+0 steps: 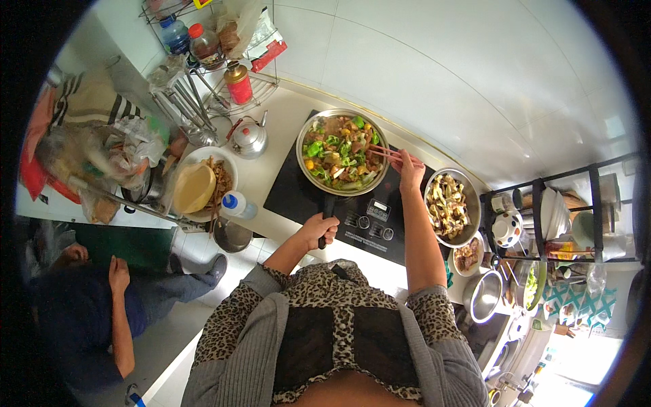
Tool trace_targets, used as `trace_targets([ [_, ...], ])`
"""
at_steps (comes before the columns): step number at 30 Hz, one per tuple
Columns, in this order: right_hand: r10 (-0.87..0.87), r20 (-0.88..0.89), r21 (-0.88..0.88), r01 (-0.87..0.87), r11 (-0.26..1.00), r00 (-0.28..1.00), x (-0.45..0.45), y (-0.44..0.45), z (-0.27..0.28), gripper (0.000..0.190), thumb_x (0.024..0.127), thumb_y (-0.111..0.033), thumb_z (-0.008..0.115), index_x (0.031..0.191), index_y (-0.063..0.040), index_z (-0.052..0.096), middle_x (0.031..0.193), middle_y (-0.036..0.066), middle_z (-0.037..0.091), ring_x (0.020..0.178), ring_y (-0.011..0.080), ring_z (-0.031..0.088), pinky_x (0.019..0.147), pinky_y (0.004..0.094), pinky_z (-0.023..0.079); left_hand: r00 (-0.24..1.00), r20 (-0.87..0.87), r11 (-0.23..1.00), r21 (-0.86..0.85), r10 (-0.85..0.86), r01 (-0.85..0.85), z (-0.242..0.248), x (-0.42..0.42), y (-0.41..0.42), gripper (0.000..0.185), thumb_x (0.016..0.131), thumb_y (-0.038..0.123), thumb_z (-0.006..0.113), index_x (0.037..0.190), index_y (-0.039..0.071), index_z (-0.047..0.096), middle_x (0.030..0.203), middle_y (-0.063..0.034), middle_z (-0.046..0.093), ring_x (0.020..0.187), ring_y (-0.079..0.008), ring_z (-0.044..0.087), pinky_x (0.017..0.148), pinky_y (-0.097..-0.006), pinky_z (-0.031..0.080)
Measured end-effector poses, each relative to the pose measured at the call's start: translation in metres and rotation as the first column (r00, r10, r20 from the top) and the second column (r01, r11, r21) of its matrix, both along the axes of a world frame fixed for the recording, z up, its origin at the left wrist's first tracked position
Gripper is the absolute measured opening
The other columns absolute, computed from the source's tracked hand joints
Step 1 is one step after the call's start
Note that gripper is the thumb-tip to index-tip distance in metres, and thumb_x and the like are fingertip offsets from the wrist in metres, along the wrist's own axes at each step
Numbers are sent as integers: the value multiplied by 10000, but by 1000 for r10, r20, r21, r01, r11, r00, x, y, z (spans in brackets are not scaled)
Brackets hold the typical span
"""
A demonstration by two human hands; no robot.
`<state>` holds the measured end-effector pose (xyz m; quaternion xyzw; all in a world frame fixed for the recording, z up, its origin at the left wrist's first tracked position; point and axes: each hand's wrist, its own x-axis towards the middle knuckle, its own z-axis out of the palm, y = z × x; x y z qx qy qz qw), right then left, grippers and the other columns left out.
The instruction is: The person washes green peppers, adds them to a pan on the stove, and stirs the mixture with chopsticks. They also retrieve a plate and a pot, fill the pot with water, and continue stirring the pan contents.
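Note:
My left hand (319,231) is closed around the black handle (329,206) of a steel frying pan (303,170). The pan sits on a black induction cooktop (282,196). In it lies a mix of browned meat pieces, green peppers, leafy greens and yellow bits (343,147). Between the fingers of my right hand (408,170) is a pair of reddish chopsticks (385,152), whose tips reach into the food at the pan's right side. Close by my right forearm stands a metal bowl (477,203) of cooked eggplant-like strips (447,206).
Left of the cooktop are a metal kettle (249,138), a blue-capped bottle (239,204) and a white bowl (231,163) with a yellowish bowl (193,188) inside. A small meat bowl (468,257) and an empty steel bowl (483,296) stand right. Another person (91,325) sits at lower left.

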<state>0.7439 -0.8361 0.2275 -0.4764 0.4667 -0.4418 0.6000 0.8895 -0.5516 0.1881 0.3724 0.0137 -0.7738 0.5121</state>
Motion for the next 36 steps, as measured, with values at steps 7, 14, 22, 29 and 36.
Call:
trace_targets([
  [7, 191, -148, -63, -202, 977, 970, 46, 1, 2, 281, 952, -179, 663, 1024, 92, 684, 917, 169, 730, 742, 208, 714, 647, 276, 585, 1000, 20, 1000, 19, 2, -3, 1, -1, 1, 201, 935, 128, 626, 835, 157, 454, 656, 35, 462, 495, -86, 415, 443, -289, 354],
  [14, 207, -374, -435, -368, 822, 904, 53, 49, 30, 275, 969, -160, 649, 1048, 100, 691, 886, 149, 745, 786, 173, 725, 682, 264, 572, 999, 14, 1000, 2, 30, -30, -3, -2, 1, 197, 936, 107, 613, 841, 150, 446, 657, 29, 467, 485, -88, 413, 432, -288, 355],
  [22, 131, -543, -691, -530, 491, 829, 45, 105, 70, 133, 877, -34, 714, 1004, 5, 716, 893, 166, 718, 762, 294, 711, 663, 326, 550, 999, 39, 999, 38, 31, -32, 2, -4, 1, 189, 931, 103, 613, 844, 142, 451, 671, 26, 474, 496, -85, 419, 436, -281, 353],
  [29, 182, -592, -711, -616, 340, 785, 23, 124, 85, 220, 861, -32, 695, 1080, -55, 703, 889, 150, 693, 729, 340, 679, 615, 392, 536, 999, 13, 999, 40, 36, -37, 2, -3, 0, 198, 926, 98, 617, 826, 145, 454, 662, 35, 463, 498, -76, 413, 440, -263, 334],
  [36, 247, -642, -651, -686, 325, 726, -3, 110, 111, 210, 884, -76, 697, 1091, -58, 726, 894, 161, 711, 727, 284, 700, 612, 371, 559, 999, 8, 998, 19, 52, -52, -5, -5, 0, 214, 924, 99, 623, 806, 153, 453, 658, 46, 450, 498, -73, 406, 446, -261, 334],
])
